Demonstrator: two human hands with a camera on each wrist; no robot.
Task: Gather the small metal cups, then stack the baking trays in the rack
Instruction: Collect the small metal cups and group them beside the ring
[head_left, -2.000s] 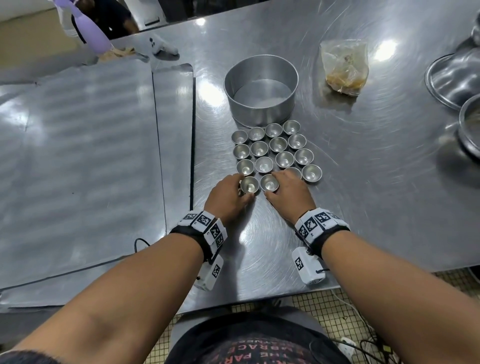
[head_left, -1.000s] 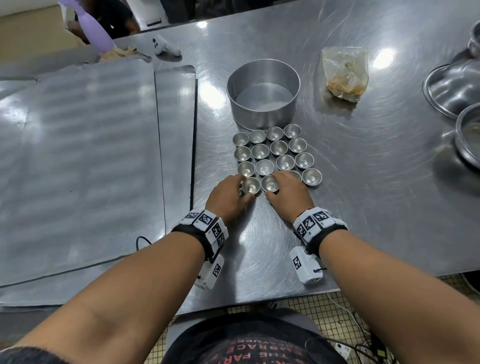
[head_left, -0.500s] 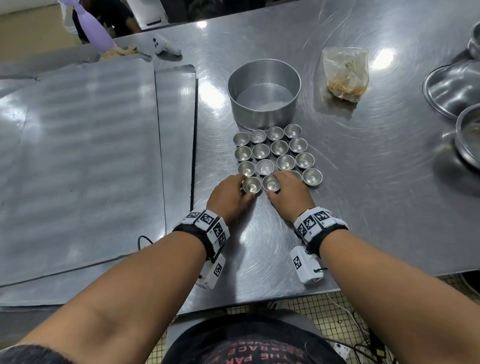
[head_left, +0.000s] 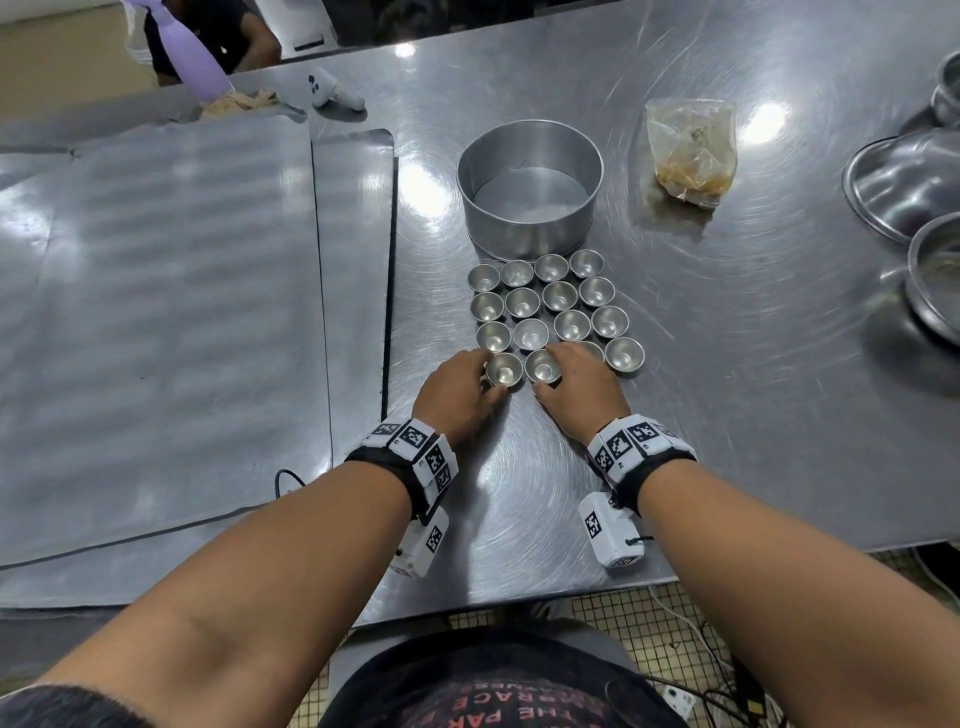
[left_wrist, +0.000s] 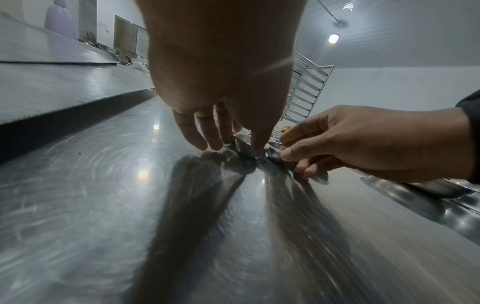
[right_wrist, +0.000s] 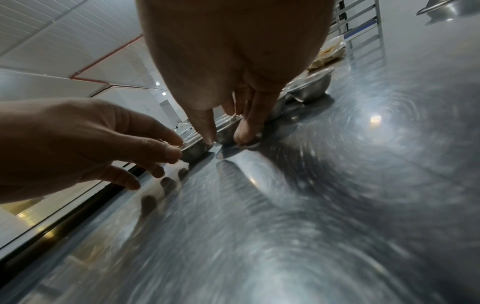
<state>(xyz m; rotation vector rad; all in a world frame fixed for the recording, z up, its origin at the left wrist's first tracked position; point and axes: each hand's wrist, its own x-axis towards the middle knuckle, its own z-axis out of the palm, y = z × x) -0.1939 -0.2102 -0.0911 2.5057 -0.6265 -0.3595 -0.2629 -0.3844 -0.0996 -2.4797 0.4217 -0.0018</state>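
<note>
The head view is showing the small metal cups (head_left: 550, 306) sitting in rows mid-frame, just below the round cake tin (head_left: 530, 187). The left hand (head_left: 457, 395) is pinching the nearest-left cup (head_left: 503, 370); the right hand (head_left: 579, 387) is pinching its neighbour (head_left: 542, 367). Only the left wrist view is catching the wire rack (left_wrist: 306, 86) behind. Since earlier, both hands are staying put.
</note>
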